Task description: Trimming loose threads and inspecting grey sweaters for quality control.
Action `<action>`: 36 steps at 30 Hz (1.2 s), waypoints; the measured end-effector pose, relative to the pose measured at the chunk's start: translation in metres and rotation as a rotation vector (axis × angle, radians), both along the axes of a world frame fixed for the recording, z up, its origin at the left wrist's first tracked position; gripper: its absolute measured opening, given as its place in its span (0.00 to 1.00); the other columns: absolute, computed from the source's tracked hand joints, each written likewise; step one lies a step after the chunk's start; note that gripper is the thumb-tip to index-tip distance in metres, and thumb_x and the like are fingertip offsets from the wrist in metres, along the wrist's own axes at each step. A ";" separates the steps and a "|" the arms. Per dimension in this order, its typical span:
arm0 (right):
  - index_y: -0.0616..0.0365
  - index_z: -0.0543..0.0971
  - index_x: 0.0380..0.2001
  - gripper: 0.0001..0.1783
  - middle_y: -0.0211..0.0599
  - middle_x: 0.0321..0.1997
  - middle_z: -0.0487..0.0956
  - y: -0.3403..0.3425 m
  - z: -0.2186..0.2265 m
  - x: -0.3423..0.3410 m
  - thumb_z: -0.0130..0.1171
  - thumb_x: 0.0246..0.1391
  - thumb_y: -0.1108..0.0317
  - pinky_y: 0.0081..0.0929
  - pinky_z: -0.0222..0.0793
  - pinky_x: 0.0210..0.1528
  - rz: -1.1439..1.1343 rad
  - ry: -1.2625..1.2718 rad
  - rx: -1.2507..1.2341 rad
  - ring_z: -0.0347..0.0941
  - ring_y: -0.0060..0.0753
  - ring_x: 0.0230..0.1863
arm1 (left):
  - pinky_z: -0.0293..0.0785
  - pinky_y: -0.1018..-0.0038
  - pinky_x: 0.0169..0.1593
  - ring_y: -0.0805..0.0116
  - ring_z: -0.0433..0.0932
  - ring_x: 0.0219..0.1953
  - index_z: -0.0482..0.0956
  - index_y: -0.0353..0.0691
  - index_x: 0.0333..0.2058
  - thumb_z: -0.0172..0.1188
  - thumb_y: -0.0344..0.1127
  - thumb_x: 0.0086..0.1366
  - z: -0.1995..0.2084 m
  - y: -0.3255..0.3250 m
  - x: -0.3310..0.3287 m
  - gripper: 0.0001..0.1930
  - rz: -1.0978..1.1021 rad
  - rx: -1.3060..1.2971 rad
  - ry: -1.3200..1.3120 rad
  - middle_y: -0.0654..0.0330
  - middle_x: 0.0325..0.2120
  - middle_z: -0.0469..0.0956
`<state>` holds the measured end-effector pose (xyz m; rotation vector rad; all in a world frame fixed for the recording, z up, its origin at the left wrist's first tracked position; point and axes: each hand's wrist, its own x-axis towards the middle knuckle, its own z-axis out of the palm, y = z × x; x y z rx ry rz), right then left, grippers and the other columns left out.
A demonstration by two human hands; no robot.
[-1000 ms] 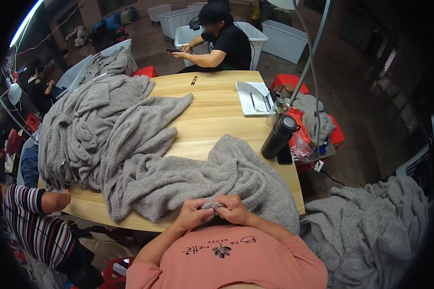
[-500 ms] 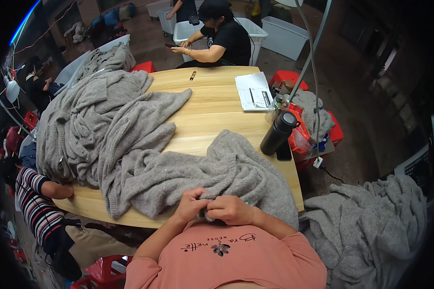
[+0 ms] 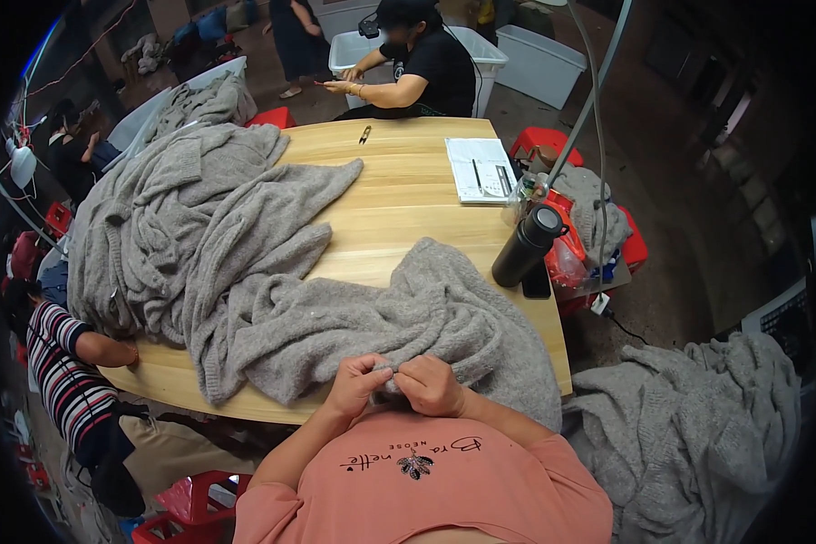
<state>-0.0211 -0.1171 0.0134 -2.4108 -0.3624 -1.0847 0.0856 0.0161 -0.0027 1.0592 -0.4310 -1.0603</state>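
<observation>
A grey knitted garment point(image 3: 344, 322) lies bunched across the near part of the table, its folds running to the left into a larger heap of grey knits point(image 3: 172, 204). At its near edge, close to my body, my left hand point(image 3: 358, 383) pinches the knit between thumb and fingers. Just beside it my right hand point(image 3: 429, 384) is closed on the same edge, the knuckles turned up. Both hands nearly touch. The bit of fabric between the fingertips is mostly hidden, and I cannot make out anything small in them.
On the wooden table point(image 3: 372, 218) stand a black thermos point(image 3: 528, 245) and, beside it, a dark phone point(image 3: 536, 281). Papers point(image 3: 480, 170) and small yellow snips point(image 3: 364, 135) lie farther off. More grey knits point(image 3: 689, 426) are piled at right. Co-workers sit across and at left.
My right hand has lifted slightly and turned, its fingers shifting on the knit edge. My left hand stays nearly in place. In the background, a standing person has moved left.
</observation>
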 end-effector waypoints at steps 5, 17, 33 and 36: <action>0.60 0.70 0.20 0.03 0.35 0.24 0.70 -0.003 -0.004 0.004 0.51 0.36 0.76 0.29 0.63 0.24 0.075 0.106 0.100 0.67 0.36 0.23 | 0.69 0.84 0.31 0.79 0.73 0.26 0.76 0.31 0.30 0.56 0.21 0.53 -0.014 0.006 0.006 0.04 -0.006 0.025 0.032 0.61 0.26 0.77; 0.62 0.71 0.24 0.06 0.48 0.22 0.73 -0.001 -0.004 -0.004 0.52 0.37 0.74 0.42 0.65 0.29 0.053 0.642 0.624 0.70 0.53 0.27 | 0.69 0.77 0.26 0.72 0.74 0.22 0.77 0.34 0.30 0.55 0.18 0.45 0.005 0.014 -0.016 0.11 0.106 0.174 -0.832 0.59 0.21 0.75; 0.61 0.73 0.24 0.06 0.41 0.16 0.71 0.000 -0.014 0.018 0.48 0.41 0.81 0.26 0.64 0.20 -0.099 0.395 0.823 0.69 0.29 0.16 | 0.68 0.71 0.24 0.59 0.72 0.21 0.74 0.35 0.27 0.53 0.19 0.44 0.018 -0.017 -0.009 0.09 0.473 0.132 -1.546 0.54 0.19 0.71; 0.62 0.73 0.29 0.07 0.33 0.19 0.72 -0.007 0.012 0.006 0.49 0.45 0.82 0.19 0.63 0.23 -0.076 0.204 0.834 0.66 0.17 0.21 | 0.67 0.74 0.24 0.62 0.72 0.21 0.73 0.35 0.29 0.53 0.19 0.47 0.014 -0.013 -0.012 0.08 0.467 0.188 -1.085 0.55 0.20 0.71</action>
